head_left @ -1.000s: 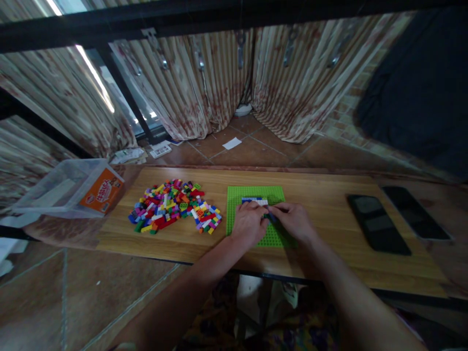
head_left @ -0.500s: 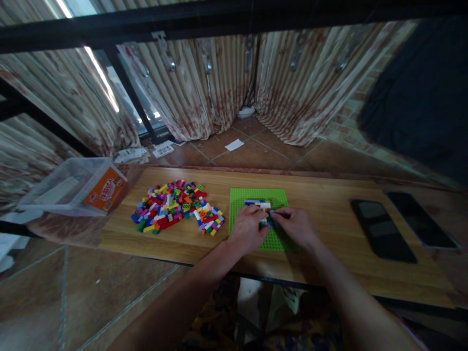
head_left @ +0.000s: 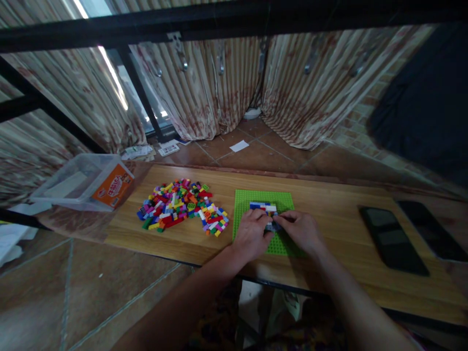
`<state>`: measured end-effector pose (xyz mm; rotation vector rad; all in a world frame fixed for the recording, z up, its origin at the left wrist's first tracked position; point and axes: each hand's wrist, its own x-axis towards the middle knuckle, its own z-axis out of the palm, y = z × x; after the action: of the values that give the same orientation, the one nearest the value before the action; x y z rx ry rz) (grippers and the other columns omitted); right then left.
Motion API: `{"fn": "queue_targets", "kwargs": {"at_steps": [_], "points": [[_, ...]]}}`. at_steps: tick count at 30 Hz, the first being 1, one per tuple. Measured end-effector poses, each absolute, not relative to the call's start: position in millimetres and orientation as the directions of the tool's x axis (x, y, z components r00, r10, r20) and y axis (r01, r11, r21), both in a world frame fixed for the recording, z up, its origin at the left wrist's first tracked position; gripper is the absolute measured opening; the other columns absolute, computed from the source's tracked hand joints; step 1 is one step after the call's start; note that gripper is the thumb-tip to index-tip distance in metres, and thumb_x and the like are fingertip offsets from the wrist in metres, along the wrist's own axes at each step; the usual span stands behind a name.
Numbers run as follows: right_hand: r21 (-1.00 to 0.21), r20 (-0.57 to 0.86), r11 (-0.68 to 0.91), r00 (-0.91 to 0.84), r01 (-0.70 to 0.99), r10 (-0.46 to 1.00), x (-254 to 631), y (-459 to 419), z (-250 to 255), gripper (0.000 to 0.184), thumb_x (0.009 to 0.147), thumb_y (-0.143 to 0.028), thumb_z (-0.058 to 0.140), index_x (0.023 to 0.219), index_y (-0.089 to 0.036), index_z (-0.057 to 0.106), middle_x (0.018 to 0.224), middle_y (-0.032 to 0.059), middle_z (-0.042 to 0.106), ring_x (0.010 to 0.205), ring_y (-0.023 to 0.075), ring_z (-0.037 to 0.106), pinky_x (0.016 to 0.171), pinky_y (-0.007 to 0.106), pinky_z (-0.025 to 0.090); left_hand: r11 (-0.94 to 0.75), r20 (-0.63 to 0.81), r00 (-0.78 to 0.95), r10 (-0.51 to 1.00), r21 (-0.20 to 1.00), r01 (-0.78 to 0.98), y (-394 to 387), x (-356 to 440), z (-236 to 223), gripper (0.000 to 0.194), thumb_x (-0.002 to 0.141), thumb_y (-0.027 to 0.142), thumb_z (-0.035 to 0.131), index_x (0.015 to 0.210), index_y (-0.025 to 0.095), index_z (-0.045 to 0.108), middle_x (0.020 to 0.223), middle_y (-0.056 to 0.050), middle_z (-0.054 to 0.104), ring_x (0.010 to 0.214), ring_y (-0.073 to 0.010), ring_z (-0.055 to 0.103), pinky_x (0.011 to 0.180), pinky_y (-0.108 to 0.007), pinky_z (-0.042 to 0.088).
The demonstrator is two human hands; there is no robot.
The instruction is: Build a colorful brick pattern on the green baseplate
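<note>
A green studded baseplate [head_left: 243,199] lies on the wooden table, carrying a small build of blue, white and red bricks [head_left: 262,206] near its middle. My left hand [head_left: 254,229] rests over the left side of that build, its fingers curled against the bricks and hiding some of them. From the right, my right hand [head_left: 300,228] pinches at the build's right edge, thumb and forefinger together. A small bluish piece seems to sit at those fingertips, too small to make out clearly.
Left of the baseplate lies a heap of loose coloured bricks [head_left: 175,202]. A clear plastic box [head_left: 78,187] with an orange label stands beyond the table's left end. Toward the right are a dark phone [head_left: 393,240] and another dark flat device [head_left: 431,229]. Bare table [head_left: 336,214] shows between.
The whole view has shifted slightly, so things sit a little farther right. Both hands stay at the build, with only small finger movements.
</note>
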<state>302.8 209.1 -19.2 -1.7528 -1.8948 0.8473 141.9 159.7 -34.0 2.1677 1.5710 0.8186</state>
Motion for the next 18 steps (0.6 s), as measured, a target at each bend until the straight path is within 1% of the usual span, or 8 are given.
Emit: {"fn": "queue_targets", "kwargs": {"at_steps": [9,14,18], "points": [[-0.693,-0.125,0.005,-0.128,0.721,0.984,303.8,210.5,-24.0,0.038,0.073,-0.055,0.062,0.078,-0.019,0.075,0.073,0.0036,0.074,0.067,0.0193,0.065,0.059,0.028,0.042,-0.356,0.332,0.165,0.929,0.676,0.646,152.9,136.7,-41.9,0.027,0.078,0.011,0.062,0.103,0.019,0.061,0.112,-0.006,0.059,0.108,-0.0223,0.053,0.097,-0.038,0.045],[-0.712,-0.117,0.013,-0.136,0.702,0.984,304.3,211.3,-26.2,0.041,0.072,-0.057,0.062,0.078,-0.018,0.076,0.073,0.0041,0.074,0.065,0.0188,0.065,0.058,0.028,0.042,-0.359,0.350,0.148,0.925,0.675,0.645,151.6,137.4,-46.2,0.027,0.076,0.008,0.062,0.100,0.019,0.060,0.114,-0.006,0.059,0.108,-0.0226,0.053,0.098,-0.039,0.045],[-0.689,-0.117,0.001,-0.112,0.725,0.987,304.2,212.6,-27.1,0.040,0.070,-0.057,0.064,0.076,-0.019,0.076,0.070,0.0033,0.073,0.062,0.0181,0.063,0.056,0.028,0.041,-0.357,0.353,0.143,0.925,0.670,0.652,151.4,138.8,-46.7,0.024,0.077,0.009,0.062,0.098,0.019,0.060,0.112,-0.006,0.059,0.107,-0.0227,0.053,0.097,-0.040,0.046]]}}
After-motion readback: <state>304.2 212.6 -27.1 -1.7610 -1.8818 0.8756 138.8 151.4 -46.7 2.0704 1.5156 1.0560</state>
